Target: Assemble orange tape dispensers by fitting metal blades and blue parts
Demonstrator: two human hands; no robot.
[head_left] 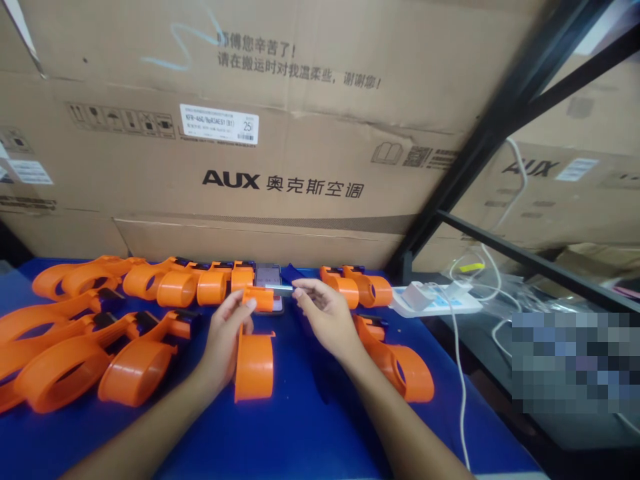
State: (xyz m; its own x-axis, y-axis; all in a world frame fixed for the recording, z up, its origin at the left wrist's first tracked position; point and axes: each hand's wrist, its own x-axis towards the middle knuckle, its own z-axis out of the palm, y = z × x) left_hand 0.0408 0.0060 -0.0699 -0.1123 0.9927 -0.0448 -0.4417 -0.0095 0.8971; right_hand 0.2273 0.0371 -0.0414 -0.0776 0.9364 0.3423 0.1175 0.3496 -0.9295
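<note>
My left hand [226, 337] is closed around the upper end of an orange plastic tape dispenser [256, 367], whose wide ring hangs below the fingers. My right hand [327, 315] pinches the end of a thin silver metal strip [284, 290] between thumb and fingertips. The strip's other end meets the dispenser's head; whether it sits inside cannot be made out. Behind the hands a phone [269, 275] lies on the blue tabletop [295, 440], partly covered by the dispenser. A dark blue piece [295, 272] is beside the phone, partly hidden by my right hand.
Several orange dispensers with dark heads [137, 373] lie along the left, and more [410, 370] at the right. A white power strip [435, 300] with plugs and cables is at the right edge. Large cardboard boxes [280, 233] stand behind, and a black metal frame [465, 127] slants across the right.
</note>
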